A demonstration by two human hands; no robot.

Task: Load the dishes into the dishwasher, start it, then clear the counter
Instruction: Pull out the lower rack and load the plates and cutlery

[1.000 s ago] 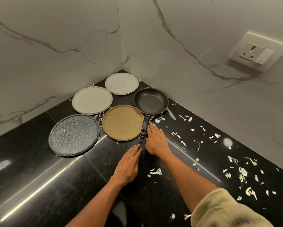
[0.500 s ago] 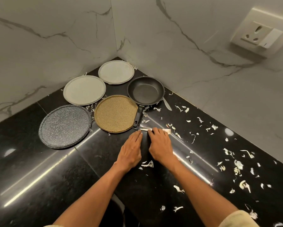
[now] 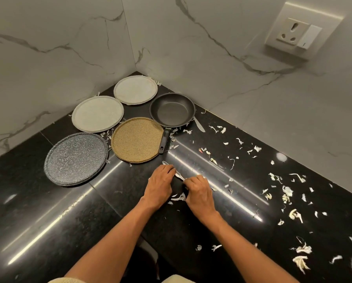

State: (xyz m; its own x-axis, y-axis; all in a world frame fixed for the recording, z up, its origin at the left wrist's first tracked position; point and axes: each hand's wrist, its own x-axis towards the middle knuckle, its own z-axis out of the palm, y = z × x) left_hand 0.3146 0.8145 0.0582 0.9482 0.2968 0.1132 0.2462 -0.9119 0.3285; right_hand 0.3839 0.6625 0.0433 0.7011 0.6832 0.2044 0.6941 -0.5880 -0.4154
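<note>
Near the middle of the worktop (image 3: 48,217) your left hand (image 3: 160,185) and right hand (image 3: 199,193) sit side by side, fingers curled, both holding a piece of cutlery (image 3: 179,175) low over the surface. Just beyond lie a tan plate (image 3: 137,139) and a frying pan (image 3: 172,110), a knife (image 3: 199,124) behind the pan. Toward the back corner are two pale plates (image 3: 97,114), with a speckled grey plate (image 3: 76,159) at the left. Peelings (image 3: 287,193) litter the right side.

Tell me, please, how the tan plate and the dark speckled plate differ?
The tan plate is sandy yellow; the dark speckled plate is grey-black with pale flecks. The tan plate lies beside the frying pan, touching its handle; the dark speckled plate lies farther left, apart from it. Both are round, flat and empty on the black counter.
</note>
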